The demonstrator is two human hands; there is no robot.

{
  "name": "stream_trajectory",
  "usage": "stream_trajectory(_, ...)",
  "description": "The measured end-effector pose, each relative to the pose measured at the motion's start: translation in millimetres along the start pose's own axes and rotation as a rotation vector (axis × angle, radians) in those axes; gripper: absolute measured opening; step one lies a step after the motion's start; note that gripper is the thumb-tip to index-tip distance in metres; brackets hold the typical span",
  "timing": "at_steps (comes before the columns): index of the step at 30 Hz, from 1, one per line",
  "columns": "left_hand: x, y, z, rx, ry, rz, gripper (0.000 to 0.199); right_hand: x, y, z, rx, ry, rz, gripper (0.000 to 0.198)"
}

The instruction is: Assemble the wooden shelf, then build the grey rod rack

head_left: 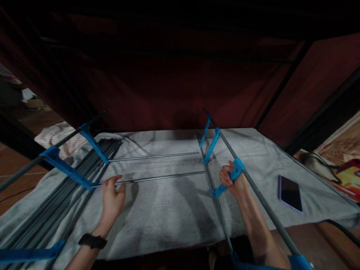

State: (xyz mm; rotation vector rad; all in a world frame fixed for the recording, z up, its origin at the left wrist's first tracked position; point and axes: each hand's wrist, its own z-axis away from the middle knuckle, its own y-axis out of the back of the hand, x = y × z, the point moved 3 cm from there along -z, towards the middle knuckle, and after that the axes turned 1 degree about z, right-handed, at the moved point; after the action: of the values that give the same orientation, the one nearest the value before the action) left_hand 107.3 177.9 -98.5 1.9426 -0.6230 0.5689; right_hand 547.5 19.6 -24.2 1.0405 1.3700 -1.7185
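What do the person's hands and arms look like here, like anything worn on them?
Both forearms are bare, with no sleeves in view. The left hand has a black band, like a watch or fitness strap, around the wrist. The right hand shows no glove or wristband; rings cannot be made out in this dim light.

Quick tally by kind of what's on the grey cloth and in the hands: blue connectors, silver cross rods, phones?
Blue connectors: 6 in view; the right hand grips one, another sits near the left hand at.
Silver cross rods: 2, and.
Phones: 1, on the grey cloth.
Total: 9; the bundled grey tubes are too many to count.
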Motion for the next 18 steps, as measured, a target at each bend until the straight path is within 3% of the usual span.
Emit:
stream_trajectory(3,72,-55,23,-0.286,-0.274,0.211,0.032,5,3,8,0.029,0.0,0.028,0.061)
stream_trajectory(6,115,-103,45,-0.479,-0.478,0.287,0.035,10,2,18,0.036,0.023,0.013,0.06)
stream_trajectory(11,111,-143,62,-0.505,-0.558,0.191,0.045,13,-8,28,0.017,0.021,0.037,0.06)
stream_trajectory(18,115,-140,62,-0.619,-0.64,0.05,0.049,14,-28,41,0.009,-0.009,0.048,0.057)
